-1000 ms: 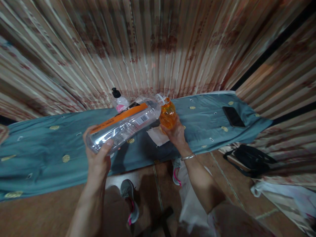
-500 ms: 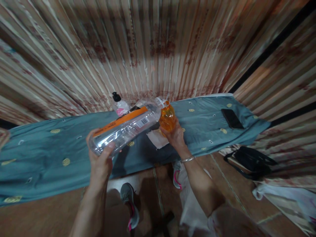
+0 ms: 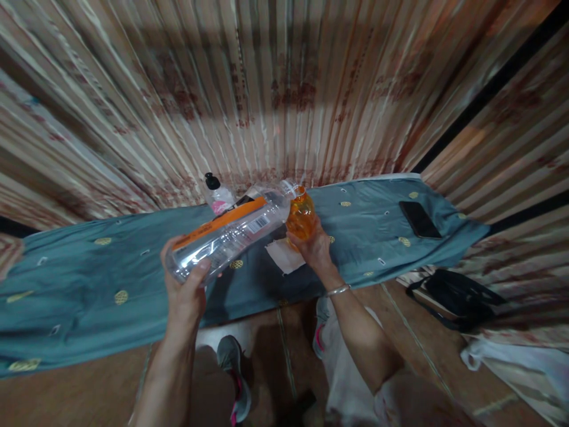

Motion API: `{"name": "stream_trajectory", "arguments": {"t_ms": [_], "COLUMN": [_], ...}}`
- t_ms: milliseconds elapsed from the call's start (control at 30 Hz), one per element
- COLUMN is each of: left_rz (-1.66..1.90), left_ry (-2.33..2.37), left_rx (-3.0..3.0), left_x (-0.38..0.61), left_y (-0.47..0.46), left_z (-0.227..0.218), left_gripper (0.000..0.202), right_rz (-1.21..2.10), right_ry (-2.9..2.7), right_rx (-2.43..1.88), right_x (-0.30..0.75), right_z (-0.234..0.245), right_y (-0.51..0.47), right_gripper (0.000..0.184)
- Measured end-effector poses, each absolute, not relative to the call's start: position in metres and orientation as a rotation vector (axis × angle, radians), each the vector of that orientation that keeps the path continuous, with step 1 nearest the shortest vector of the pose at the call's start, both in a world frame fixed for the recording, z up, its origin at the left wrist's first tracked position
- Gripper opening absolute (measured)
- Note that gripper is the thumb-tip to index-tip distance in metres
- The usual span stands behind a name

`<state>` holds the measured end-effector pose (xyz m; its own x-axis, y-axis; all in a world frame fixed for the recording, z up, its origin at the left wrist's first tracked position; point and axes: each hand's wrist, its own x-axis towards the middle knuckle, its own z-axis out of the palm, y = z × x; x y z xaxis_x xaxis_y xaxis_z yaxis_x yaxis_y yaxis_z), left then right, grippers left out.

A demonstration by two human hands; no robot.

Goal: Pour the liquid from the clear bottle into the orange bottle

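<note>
My left hand [image 3: 186,284] is wrapped round the base of a large clear plastic bottle [image 3: 235,234] with an orange label band and a barcode. The bottle lies tilted, its neck pointing up and to the right. My right hand [image 3: 315,246] grips a small orange see-through bottle [image 3: 301,213], held upright. The clear bottle's neck meets the mouth of the orange one; whether they touch I cannot tell. Below the bottles a pale folded cloth or paper [image 3: 284,258] lies on the teal cover. Behind the clear bottle stands a clear bottle with a black cap and pink label [image 3: 219,196].
A teal patterned cloth [image 3: 368,219] covers the long table. A dark phone [image 3: 419,219] lies at its right. Pleated curtains [image 3: 284,89] hang behind. On the floor at right are a black bag [image 3: 457,296] and a white bag [image 3: 511,362].
Both hands still hold their bottles in nearly the same pose. The whole view has shifted slightly, with the scene sitting a little lower in the picture.
</note>
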<state>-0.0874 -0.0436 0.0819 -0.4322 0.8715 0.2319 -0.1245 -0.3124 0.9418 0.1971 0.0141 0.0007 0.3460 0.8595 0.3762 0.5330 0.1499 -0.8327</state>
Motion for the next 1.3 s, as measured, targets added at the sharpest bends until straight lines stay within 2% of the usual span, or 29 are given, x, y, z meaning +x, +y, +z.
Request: {"name": "stream_trajectory", "arguments": {"t_ms": [100, 500, 800, 1067, 1300], "left_rz": [1.822, 1.815, 1.816, 1.828, 1.829], "left_ry": [1.200, 1.188, 1.175, 1.171, 1.169], "left_rx": [1.008, 0.993, 1.048, 1.031, 1.066], "left_x": [-0.087, -0.078, -0.080, -0.084, -0.091], "left_y": [-0.045, -0.045, -0.042, -0.043, -0.045], "left_z": [0.083, 0.082, 0.078, 0.077, 0.075], "left_gripper": [0.076, 0.071, 0.070, 0.071, 0.074], "right_rz": [0.368, 0.395, 0.421, 0.441, 0.370], "right_ry": [-1.289, -1.282, -1.281, -1.317, -1.374], "right_rx": [-1.511, -1.507, -1.519, -1.508, -1.509], "right_x": [0.194, 0.196, 0.197, 0.199, 0.195], "right_z": [-0.002, -0.010, -0.013, -0.006, -0.004], "right_y": [0.015, 0.015, 0.015, 0.013, 0.012], "right_gripper": [0.071, 0.089, 0.091, 0.089, 0.077]}}
